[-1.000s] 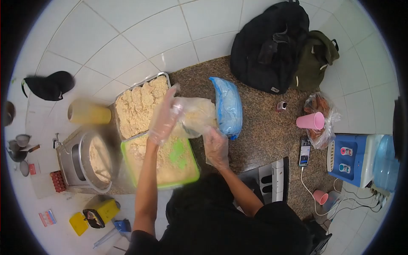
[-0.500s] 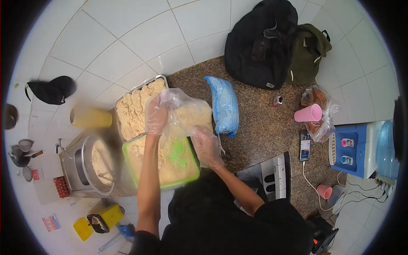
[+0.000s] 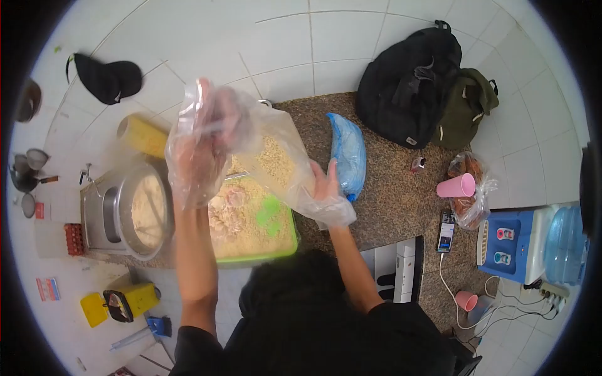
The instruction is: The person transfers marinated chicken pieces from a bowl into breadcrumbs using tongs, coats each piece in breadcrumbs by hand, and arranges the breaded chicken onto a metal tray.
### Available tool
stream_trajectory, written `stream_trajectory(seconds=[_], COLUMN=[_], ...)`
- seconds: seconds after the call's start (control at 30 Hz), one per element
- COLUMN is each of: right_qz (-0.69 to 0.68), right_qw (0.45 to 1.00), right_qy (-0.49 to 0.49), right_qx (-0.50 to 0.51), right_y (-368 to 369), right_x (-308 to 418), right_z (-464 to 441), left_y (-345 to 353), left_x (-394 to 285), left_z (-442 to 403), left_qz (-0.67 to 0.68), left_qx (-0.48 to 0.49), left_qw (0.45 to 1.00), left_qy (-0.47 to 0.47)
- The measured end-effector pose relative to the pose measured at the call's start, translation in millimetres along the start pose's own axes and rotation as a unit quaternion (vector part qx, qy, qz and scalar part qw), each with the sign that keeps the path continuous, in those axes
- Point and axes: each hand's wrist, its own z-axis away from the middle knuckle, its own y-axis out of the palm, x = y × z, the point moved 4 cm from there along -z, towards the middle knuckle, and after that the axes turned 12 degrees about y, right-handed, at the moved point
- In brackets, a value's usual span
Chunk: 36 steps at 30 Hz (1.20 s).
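My left hand (image 3: 207,141), in a loose clear plastic glove, is raised over the trays and closed on one end of a clear plastic bag (image 3: 295,141). Motion smears its fingers. My gloved right hand (image 3: 329,188) grips the bag's other side, low on the right. Pale crumbs (image 3: 276,156) show through the bag's wall. Under it lies a green-rimmed tray (image 3: 266,255) of fine crumbs with pale pink pieces (image 3: 226,216) on top at the left. A bright green patch (image 3: 268,212) shows in that tray. The tray behind is mostly hidden by the bag and my left hand.
A blue plastic-wrapped bundle (image 3: 348,156) lies right of my right hand. Left are a large metal bowl (image 3: 164,241) at the sink and a yellow container (image 3: 141,135). Backpacks (image 3: 407,88), a pink cup (image 3: 456,185), a phone (image 3: 446,232) and a water dispenser (image 3: 511,241) stand farther right.
My left hand has risen and moved left, stretching the bag upward. My right hand has shifted right and up. Pink pieces now show in the green-rimmed tray. The view has shifted.
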Motion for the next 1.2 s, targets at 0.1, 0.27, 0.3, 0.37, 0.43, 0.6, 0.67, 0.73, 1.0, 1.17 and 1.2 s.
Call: stream_trajectory(seconds=[0.1, 0.27, 0.3, 0.37, 0.43, 0.6, 0.67, 0.73, 1.0, 1.17, 1.2], right_qz=[-0.192, 0.003, 0.087, 0.225, 0.297, 0.083, 0.058, 0.255, 0.552, 0.581, 0.584], right_qw=[0.891, 0.973, 0.982, 0.973, 0.954, 0.996, 0.997, 0.963, 0.776, 0.758, 0.758], right_qy=[0.195, 0.191, 0.142, 0.042, -0.041, -0.026, -0.032, -0.058, -0.242, -0.279, -0.274], right_qx=[0.361, 0.126, 0.093, 0.041, 0.004, 0.002, 0.030, -0.070, -0.185, -0.101, -0.098], right_y=[31, 35, 32, 33, 52, 56, 56, 43, 150, 225, 231], right_x=[-22, -47, -53, -60, -59, -51, -44, -37, -29, -51, -53], right_z=[-9, -12, -14, -18, -6, -7, -10, -15, 38, 45, 44], left_y=[-51, -89, -98, -121, -165, -235, -249, -268, -318, -321, -321], left_x=[-6, -21, -24, -30, -33, -15, -3, 15, 41, 40, 39], left_z=[-7, 8, 14, 22, 19, 49, 61, 58, 69, 83, 85], left_qz=[0.057, 0.086, 0.085, 0.075, 0.130, 0.113, 0.098, 0.088, 0.137, 0.183, 0.181], left_qx=[0.089, 0.197, 0.174, 0.109, 0.146, -0.080, -0.159, -0.144, -0.173, -0.231, -0.242], left_qw=[0.994, 0.976, 0.980, 0.991, 0.980, 0.990, 0.981, 0.984, 0.975, 0.956, 0.953], left_qy=[-0.019, 0.029, 0.033, 0.032, 0.029, -0.013, -0.050, -0.058, -0.023, -0.003, -0.001])
